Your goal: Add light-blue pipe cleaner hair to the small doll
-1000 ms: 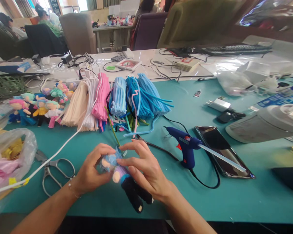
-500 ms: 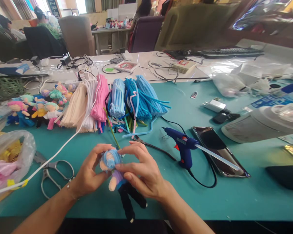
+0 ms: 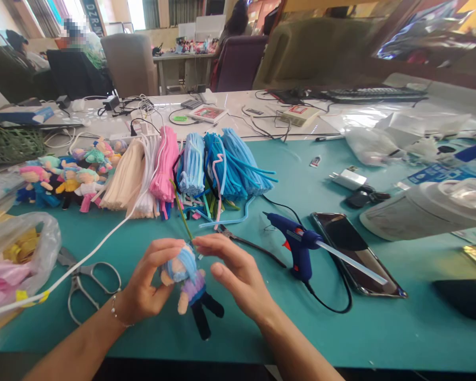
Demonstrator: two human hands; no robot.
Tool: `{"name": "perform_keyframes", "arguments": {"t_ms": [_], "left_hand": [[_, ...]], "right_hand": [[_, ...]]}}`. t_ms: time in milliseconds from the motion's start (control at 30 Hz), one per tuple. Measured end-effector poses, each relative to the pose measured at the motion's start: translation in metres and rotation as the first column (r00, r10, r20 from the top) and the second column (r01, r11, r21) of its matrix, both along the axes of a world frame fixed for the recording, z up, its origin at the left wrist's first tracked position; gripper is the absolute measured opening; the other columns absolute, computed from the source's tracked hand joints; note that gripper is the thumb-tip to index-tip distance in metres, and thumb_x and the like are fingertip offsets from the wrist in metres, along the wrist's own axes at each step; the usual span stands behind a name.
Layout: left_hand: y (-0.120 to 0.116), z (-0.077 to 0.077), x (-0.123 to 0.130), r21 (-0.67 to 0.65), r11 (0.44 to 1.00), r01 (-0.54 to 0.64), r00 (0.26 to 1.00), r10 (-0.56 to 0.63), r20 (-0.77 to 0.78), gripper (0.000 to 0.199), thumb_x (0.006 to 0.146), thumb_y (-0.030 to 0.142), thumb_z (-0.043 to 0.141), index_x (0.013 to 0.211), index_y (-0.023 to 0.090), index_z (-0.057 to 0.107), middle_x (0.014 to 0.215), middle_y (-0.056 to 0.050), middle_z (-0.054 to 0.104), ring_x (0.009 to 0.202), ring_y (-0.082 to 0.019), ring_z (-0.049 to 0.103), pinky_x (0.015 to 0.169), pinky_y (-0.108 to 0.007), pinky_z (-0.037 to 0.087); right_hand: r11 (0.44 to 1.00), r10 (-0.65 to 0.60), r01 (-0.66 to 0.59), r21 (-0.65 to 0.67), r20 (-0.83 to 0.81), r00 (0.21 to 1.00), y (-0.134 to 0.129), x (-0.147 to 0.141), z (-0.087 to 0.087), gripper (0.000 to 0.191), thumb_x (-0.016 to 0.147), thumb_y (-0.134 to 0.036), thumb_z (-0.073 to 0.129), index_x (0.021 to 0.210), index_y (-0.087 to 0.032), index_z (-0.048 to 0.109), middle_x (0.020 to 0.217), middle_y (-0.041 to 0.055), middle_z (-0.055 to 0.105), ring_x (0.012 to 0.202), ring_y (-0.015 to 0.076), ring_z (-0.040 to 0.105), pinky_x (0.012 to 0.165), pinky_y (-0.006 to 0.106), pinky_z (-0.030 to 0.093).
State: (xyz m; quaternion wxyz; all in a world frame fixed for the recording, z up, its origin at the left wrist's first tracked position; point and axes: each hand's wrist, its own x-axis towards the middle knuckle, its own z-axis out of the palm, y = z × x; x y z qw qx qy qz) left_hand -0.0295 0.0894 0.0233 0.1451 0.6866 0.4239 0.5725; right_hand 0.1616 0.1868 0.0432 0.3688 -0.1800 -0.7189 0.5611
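Observation:
A small pipe-cleaner doll (image 3: 193, 288) with blue hair, a lilac top and black legs is held by its head in my left hand (image 3: 148, 278). The fingers of that hand wrap round the head from the left, and the doll's legs hang toward the lower right. On the doll's right side, my right hand (image 3: 238, 275) is open, its thumb apart from the fingers. Its fingertips are close to the hair; whether they touch it I cannot tell. Past my fingertips lies an olive-green pipe cleaner (image 3: 183, 214) on the green mat (image 3: 269, 333).
Bundles of pipe cleaners (image 3: 164, 166) and several finished dolls (image 3: 69, 180) line the back. Scissors (image 3: 79, 278) and a plastic bag (image 3: 49, 254) lie left. To the right are pliers (image 3: 254, 243), a glue gun (image 3: 299, 246), a phone (image 3: 341, 233) and a tumbler (image 3: 404, 209). A white cable (image 3: 103, 241) crosses the left.
My right hand has let go of the doll and its fingers have spread away. The doll's legs have swung up a little, and its lilac top shows more.

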Motion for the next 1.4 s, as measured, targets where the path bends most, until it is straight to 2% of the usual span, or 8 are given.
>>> {"name": "perform_keyframes", "arguments": {"t_ms": [167,400,533,667,933,1133,1267,1400], "left_hand": [[0.001,-0.003,0.001,0.026,0.998,-0.063,0.993,0.066,-0.101,0.069,0.084,-0.002,0.053,0.145,0.029,0.044,0.129,-0.013,0.058,0.121,-0.026,0.059,0.099,-0.043,0.054],[0.003,-0.014,0.003,-0.09,0.983,-0.163,0.98,0.151,-0.127,0.081,0.079,-0.004,0.056,0.15,0.031,0.038,0.147,-0.015,0.049,0.139,-0.032,0.048,0.109,-0.053,0.047],[0.0,-0.017,0.004,-0.348,0.935,-0.064,0.975,0.133,0.176,0.076,0.08,0.005,0.063,0.149,0.028,0.041,0.153,-0.014,0.048,0.142,-0.034,0.045,0.115,-0.054,0.039],[0.001,-0.021,0.006,-0.508,0.838,0.199,0.827,0.135,0.545,0.064,0.084,0.026,0.072,0.143,0.024,0.048,0.138,-0.015,0.062,0.126,-0.032,0.06,0.106,-0.047,0.049],[0.015,-0.011,0.008,-0.511,0.819,0.263,0.641,0.247,0.727,0.058,0.067,0.032,0.088,0.118,0.019,0.063,0.095,-0.006,0.073,0.084,-0.02,0.069,0.076,-0.032,0.057],[0.014,-0.003,-0.003,-0.479,0.845,0.237,0.541,0.295,0.787,0.056,0.068,0.028,0.087,0.119,0.022,0.065,0.093,-0.003,0.072,0.078,-0.015,0.067,0.069,-0.025,0.058],[0.015,0.0,-0.009,-0.391,0.9,0.193,0.449,0.273,0.851,0.044,0.07,0.028,0.084,0.111,0.022,0.068,0.077,0.003,0.067,0.046,-0.004,0.046,0.042,-0.015,0.043],[0.017,0.005,-0.007,-0.353,0.917,0.187,0.359,0.271,0.893,0.041,0.067,0.031,0.084,0.104,0.02,0.07,0.073,0.004,0.067,0.04,0.0,0.036,0.041,-0.014,0.044]], "right_hand": [[0.942,0.228,-0.198,-0.27,0.085,0.97,-0.011,-0.009,-0.01,0.082,0.076,-0.057,0.081,0.144,-0.025,0.046,0.116,0.0086,0.063,0.096,0.021,0.064,0.084,0.036,0.054],[0.901,0.107,-0.078,-0.426,0.044,0.993,-0.016,-0.018,-0.023,0.074,0.079,-0.051,0.08,0.138,-0.022,0.046,0.109,0.0085,0.065,0.078,0.017,0.065,0.071,0.031,0.053],[0.885,0.068,-0.057,-0.462,0.007,0.998,-0.013,-0.019,-0.024,0.078,0.077,-0.051,0.082,0.139,-0.024,0.043,0.115,0.0099,0.064,0.078,0.0173,0.067,0.071,0.032,0.054],[0.871,0.087,-0.087,-0.483,-0.022,0.996,-0.012,-0.021,-0.026,0.075,0.078,-0.051,0.081,0.138,-0.026,0.043,0.121,0.0103,0.063,0.078,0.0173,0.069,0.073,0.034,0.055],[0.91,0.078,-0.055,-0.411,0.038,0.996,-0.013,-0.02,-0.03,0.084,0.076,-0.052,0.082,0.146,-0.025,0.043,0.123,0.0105,0.063,0.101,0.0232,0.067,0.086,0.038,0.055],[0.914,0.068,-0.039,-0.404,0.056,0.996,-0.01,-0.015,-0.023,0.075,0.086,-0.058,0.071,0.147,-0.024,0.044,0.111,0.0083,0.068,0.092,0.0192,0.067,0.081,0.035,0.055],[0.958,-0.063,0.103,-0.268,0.152,0.986,-0.006,-0.016,-0.021,0.048,0.088,-0.06,0.064,0.115,-0.021,0.062,0.094,0.007,0.072,0.074,0.0176,0.066,0.063,0.03,0.053],[0.988,-0.105,0.128,-0.083,0.239,0.965,-0.007,-0.018,-0.02,0.042,0.093,-0.059,0.057,0.076,-0.02,0.057,0.064,-0.0009,0.059,0.054,0.0119,0.052,0.049,0.024,0.043]]}}
